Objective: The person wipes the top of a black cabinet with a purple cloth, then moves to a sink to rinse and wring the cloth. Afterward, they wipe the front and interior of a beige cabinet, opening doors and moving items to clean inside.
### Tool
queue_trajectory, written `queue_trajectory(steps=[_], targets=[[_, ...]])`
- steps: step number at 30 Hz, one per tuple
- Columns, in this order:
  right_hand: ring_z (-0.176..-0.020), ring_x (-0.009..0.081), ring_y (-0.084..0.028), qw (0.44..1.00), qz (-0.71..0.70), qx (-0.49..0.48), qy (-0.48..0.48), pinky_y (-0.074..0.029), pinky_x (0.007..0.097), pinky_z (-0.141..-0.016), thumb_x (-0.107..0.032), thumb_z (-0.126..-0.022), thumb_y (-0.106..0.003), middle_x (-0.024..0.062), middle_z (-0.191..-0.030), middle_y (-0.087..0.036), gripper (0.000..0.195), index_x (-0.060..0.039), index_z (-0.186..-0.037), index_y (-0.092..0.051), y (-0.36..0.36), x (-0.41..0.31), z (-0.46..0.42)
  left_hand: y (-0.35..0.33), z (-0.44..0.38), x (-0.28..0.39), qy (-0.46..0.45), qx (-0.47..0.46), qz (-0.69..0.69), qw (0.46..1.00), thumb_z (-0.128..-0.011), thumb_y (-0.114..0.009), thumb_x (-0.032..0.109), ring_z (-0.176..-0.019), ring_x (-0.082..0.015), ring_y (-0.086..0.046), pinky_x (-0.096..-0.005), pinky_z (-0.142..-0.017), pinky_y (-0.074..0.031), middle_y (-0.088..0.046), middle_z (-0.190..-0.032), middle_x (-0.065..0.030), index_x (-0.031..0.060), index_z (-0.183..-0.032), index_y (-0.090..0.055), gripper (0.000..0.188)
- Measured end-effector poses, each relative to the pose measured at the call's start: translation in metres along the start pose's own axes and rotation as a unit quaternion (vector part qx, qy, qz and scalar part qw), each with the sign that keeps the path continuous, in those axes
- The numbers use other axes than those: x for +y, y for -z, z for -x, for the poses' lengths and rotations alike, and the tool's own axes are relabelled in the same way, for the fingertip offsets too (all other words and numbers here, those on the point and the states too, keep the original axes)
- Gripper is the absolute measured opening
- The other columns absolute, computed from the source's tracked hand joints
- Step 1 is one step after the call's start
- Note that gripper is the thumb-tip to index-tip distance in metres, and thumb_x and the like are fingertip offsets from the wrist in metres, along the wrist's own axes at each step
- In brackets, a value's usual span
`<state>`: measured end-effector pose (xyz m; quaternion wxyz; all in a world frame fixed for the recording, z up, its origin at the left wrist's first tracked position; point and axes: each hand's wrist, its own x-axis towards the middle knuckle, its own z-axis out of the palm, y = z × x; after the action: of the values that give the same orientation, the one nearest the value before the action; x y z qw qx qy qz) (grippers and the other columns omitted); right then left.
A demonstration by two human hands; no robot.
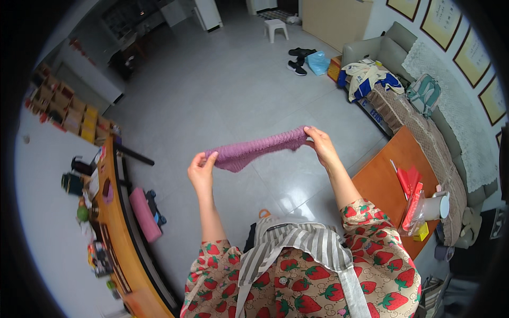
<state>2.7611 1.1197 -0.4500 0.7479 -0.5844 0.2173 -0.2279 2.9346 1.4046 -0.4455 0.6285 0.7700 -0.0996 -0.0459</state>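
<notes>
A purple ribbed cloth (256, 149) is stretched between both hands in mid-air, above the grey tiled floor. My left hand (201, 171) pinches its left end between thumb and fingers. At the other end, my right hand (319, 144) grips the upper corner and sits a little higher than the left. The cloth's lower edge hangs loose and looks slightly blurred. Below the hands I see a striped grey and white apron (296, 242) over a strawberry-print top (302, 294).
To the right stand a wooden table (375, 171) with a white jug (435, 207) and red packets, and a sofa (421, 155) behind it. A long wooden sideboard (131, 254) runs along the left, a pink roller (145, 214) beside it. Farther off are a white stool (275, 30) and black shoes (297, 67).
</notes>
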Motion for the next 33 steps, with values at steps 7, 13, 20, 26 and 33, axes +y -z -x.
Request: queue_trajectory(steps=[7,13,20,26,33], targets=[[-0.105,0.0129,-0.049,0.965,0.121,0.102,0.209,-0.038,0.0271,-0.088,-0.018,-0.089,-0.06,0.0044,-0.122,-0.05,0.023,0.0031,-0.081,-0.066,0.001,-0.053,-0.156,-0.091,-0.212,0.046,-0.049,-0.159,0.308,0.937,-0.083,-0.066,0.007,-0.097,-0.0197,-0.06,-0.0322,-0.09,-0.045,-0.061,-0.103,-0.0086,0.0035,-0.089,-0.059,0.011],[-0.087,0.0106,-0.058,0.991,-0.051,0.117,0.044,-0.047,0.0247,-0.077,-0.02,-0.088,-0.063,0.0037,-0.097,-0.064,0.028,-0.0024,-0.11,-0.062,0.017,-0.053,-0.331,-0.208,-0.383,0.035,0.023,-0.248,0.29,0.924,-0.085,-0.064,0.008,-0.082,-0.0093,-0.058,-0.024,-0.074,-0.047,-0.062,-0.09,-0.0021,0.0043,-0.097,-0.056,0.015],[-0.102,0.0252,-0.056,0.945,0.278,0.103,0.137,-0.044,0.0334,-0.088,-0.008,-0.075,-0.06,0.0169,-0.116,-0.056,0.05,0.0026,-0.122,-0.048,-0.021,0.006,-0.56,-0.352,-0.515,0.03,0.067,-0.217,0.244,0.943,-0.086,-0.064,0.013,-0.088,-0.0048,-0.055,-0.019,-0.07,-0.042,-0.061,-0.102,-0.0006,0.0054,-0.113,-0.055,0.029],[-0.125,0.0292,-0.042,0.894,0.39,0.005,0.219,-0.038,0.0356,-0.098,-0.003,-0.071,-0.058,0.0194,-0.14,-0.035,0.061,-0.0008,-0.13,-0.044,-0.08,0.003,-0.715,-0.453,-0.652,0.05,0.037,-0.246,0.213,0.945,-0.085,-0.063,0.01,-0.093,-0.0138,-0.058,-0.0264,-0.081,-0.046,-0.06,-0.103,-0.008,-0.004,-0.117,-0.05,0.037],[-0.126,0.03,-0.041,0.928,-0.368,-0.057,0.013,-0.041,0.0448,-0.099,-0.011,-0.084,-0.046,0.0214,-0.139,-0.037,0.029,-0.0047,-0.108,-0.061,-0.03,-0.009,-0.92,-0.582,-0.862,0.055,-0.039,-0.237,0.203,0.949,-0.087,-0.057,0.004,-0.084,-0.01,-0.056,-0.0249,-0.074,-0.046,-0.061,-0.096,-0.0057,-0.0029,-0.103,-0.056,0.018]])
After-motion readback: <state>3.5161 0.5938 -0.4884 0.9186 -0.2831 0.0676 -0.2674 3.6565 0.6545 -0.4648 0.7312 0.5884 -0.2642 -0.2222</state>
